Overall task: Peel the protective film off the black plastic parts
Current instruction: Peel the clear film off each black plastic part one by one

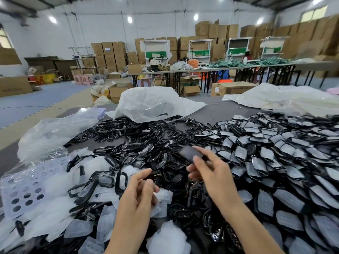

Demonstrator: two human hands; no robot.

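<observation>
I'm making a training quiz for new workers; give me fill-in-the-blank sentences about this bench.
1. The right hand holds a part whose colour is ____.
2. The filmed parts are heaped on the person's ____ side.
3. The loose film pieces lie mostly on the person's ____ side.
Missing words: black; right; left.

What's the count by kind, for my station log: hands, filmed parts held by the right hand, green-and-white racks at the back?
Hands (left hand, right hand): 2
Held filmed part: 1
Back green-and-white racks: 4
Total: 7
</observation>
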